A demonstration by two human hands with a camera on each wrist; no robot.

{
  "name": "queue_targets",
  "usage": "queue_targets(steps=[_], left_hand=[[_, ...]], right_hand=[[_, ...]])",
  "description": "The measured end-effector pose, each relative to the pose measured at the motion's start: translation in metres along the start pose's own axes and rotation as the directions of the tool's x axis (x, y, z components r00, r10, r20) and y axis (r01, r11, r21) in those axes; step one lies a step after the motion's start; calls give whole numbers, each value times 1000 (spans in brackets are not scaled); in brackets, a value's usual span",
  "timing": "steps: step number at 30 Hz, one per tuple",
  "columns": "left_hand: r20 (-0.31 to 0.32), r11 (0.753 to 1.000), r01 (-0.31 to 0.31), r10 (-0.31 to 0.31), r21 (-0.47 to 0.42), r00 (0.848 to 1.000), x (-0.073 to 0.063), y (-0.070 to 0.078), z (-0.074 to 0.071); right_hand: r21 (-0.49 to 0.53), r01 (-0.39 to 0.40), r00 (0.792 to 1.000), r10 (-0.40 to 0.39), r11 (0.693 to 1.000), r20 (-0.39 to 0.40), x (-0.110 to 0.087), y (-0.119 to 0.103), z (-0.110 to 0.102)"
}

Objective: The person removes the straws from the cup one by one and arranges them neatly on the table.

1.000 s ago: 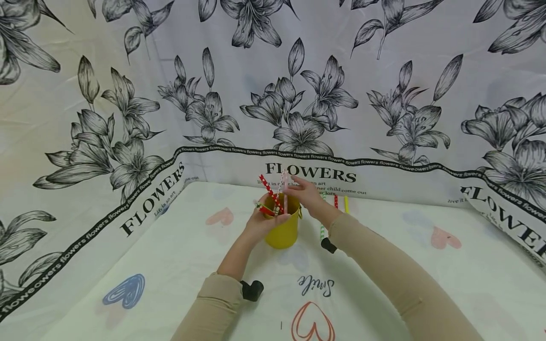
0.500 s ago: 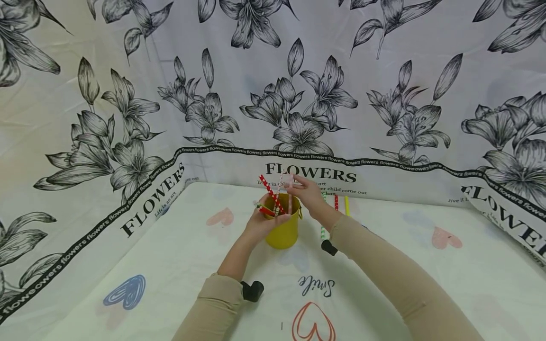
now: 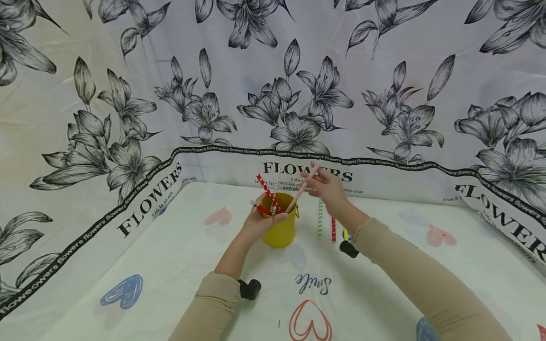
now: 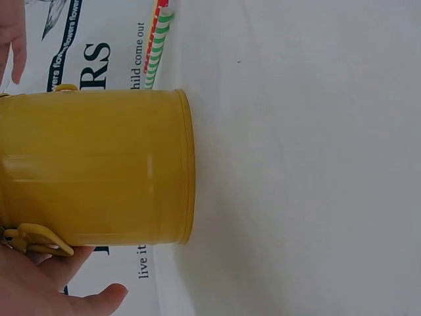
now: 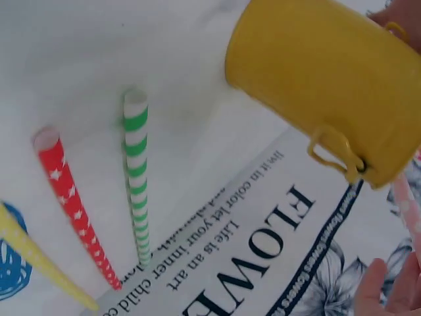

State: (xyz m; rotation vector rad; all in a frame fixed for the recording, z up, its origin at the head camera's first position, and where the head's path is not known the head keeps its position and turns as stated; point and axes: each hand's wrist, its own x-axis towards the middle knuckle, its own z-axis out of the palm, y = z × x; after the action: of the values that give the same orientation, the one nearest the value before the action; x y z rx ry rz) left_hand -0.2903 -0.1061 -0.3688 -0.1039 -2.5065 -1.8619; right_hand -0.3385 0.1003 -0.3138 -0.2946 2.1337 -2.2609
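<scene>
The printed tablecloth (image 3: pixel 183 265) lies beneath both hands. The yellow bucket (image 3: pixel 279 233) is upright just beside the left hand (image 3: pixel 254 223), which grips its rim; both hold the same position as in the earlier frame. The right hand (image 3: pixel 332 189) pinches the pink straw (image 3: pixel 304 188) near its upper end. Relative to the earlier frame, this hand is displaced to the right, away from the bucket, and the straw, previously near vertical, leans toward it; the lower end is at the bucket's mouth. Below the right hand lie the green striped straw (image 5: pixel 137 171) and red star straw (image 5: pixel 75 204), now less covered, and the yellow straw (image 5: pixel 49 260), partly behind the wrist. A red dotted straw (image 3: pixel 265 187) stands in the bucket, above the left hand.
</scene>
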Motion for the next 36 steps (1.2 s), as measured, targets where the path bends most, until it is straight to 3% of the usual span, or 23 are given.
queue_targets(steps=[4, 13, 22, 25, 31, 36], left_hand=[[-7, 1000, 8, -8, 20, 1000, 0, 0, 1], [-7, 1000, 12, -12, 22, 1000, 2, 1, 1], [-16, 999, 28, -28, 29, 999, 2, 1, 1], [-13, 999, 22, -22, 24, 1000, 2, 0, 1], [-12, 999, 29, -28, 26, 1000, 0, 1, 1], [-14, 999, 35, -35, 26, 999, 1, 1, 2]], right_hand=[[94, 54, 998, -53, 994, -13, -3, -10, -15], [186, 120, 993, -117, 975, -31, -11, -32, -39], [218, 167, 985, -156, 961, -68, -15, -50, -57], [176, 181, 981, -164, 968, -108, -15, -54, -64], [-56, 188, 954, -196, 981, -227, -18, -51, -76], [-97, 230, 934, -248, 968, -257, -17, -43, -87]])
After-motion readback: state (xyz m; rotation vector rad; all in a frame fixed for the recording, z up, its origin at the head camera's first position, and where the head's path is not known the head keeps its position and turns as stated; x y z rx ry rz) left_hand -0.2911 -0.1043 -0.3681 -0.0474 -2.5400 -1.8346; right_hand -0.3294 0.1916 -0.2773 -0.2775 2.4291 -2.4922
